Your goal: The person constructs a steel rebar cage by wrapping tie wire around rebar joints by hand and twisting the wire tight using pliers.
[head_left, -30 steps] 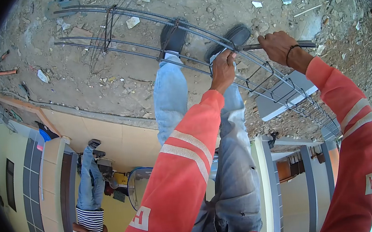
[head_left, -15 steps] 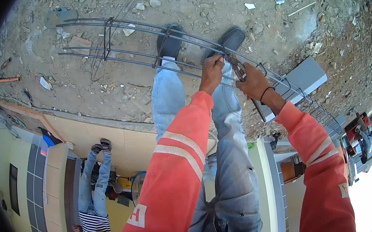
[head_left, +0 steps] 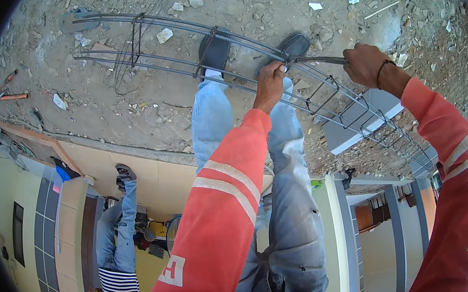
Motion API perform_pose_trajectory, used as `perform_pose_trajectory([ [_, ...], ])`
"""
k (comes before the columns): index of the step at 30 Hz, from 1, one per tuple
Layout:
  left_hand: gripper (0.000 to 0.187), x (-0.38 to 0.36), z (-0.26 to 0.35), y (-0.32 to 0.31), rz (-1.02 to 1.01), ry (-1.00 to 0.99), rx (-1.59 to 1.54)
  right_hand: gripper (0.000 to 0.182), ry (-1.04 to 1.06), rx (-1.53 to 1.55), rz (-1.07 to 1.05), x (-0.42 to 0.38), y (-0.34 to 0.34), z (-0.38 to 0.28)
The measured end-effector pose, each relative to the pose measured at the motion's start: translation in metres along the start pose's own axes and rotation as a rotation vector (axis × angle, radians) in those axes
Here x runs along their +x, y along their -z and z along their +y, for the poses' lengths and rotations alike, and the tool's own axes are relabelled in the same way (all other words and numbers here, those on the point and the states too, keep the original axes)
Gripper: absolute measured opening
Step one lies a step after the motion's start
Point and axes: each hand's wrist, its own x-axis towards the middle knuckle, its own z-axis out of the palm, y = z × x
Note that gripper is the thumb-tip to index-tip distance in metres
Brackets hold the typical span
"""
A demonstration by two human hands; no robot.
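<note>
A long cage of steel bars (head_left: 180, 68) with square wire stirrups stretches across the view above the ground. My left hand (head_left: 271, 85) is closed around the bars near the middle, fingertips pinched at a stirrup joint. To its right, my right hand (head_left: 367, 63) is wrapped round the handles of a dark metal pincer tool (head_left: 322, 60). The tool lies roughly level, its jaws at the joint beside my left fingertips. What the jaws grip is too small to tell.
A grey block (head_left: 352, 128) lies under the cage's right part. My shoes (head_left: 215, 51) stand beneath the bars. Loose wire, rubble and orange-handled tools (head_left: 12, 96) are on the ground. A person in a striped shirt (head_left: 118, 281) is at the lower left, by a building.
My right hand has swung up and to the right, turning the tool from steep to nearly level. My left hand stays at the joint. The striped-shirt person's legs and arms have shifted.
</note>
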Motion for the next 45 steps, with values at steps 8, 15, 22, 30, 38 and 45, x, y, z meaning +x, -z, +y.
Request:
perform_pose_trajectory([
  [8, 0.020, -0.007, 0.019, 0.002, 0.016, 0.072, 0.078, 0.017, 0.001, 0.129, -0.053, 0.016, -0.022, 0.013],
  [15, 0.020, -0.005, 0.011, 0.002, 0.046, 0.024, 0.156, 0.020, -0.029, 0.054, -0.066, 0.009, 0.011, -0.004],
  [22, 0.021, -0.007, 0.009, 0.004, 0.011, 0.015, 0.128, 0.026, -0.241, 1.058, -0.761, 0.005, 0.038, -0.002],
  [30, 0.022, -0.006, 0.013, 0.001, 0.048, 0.090, 0.210, 0.039, 0.099, 0.133, 0.196, -0.020, -0.015, -0.009],
  [38, 0.023, -0.005, 0.013, -0.001, 0.058, 0.060, 0.196, 0.021, -0.005, -0.454, 0.423, -0.029, -0.033, -0.034],
  [45, 0.020, -0.006, 0.015, 0.000, 0.042, 0.063, 0.146, 0.015, -0.039, -0.321, 0.121, -0.027, -0.022, -0.038],
])
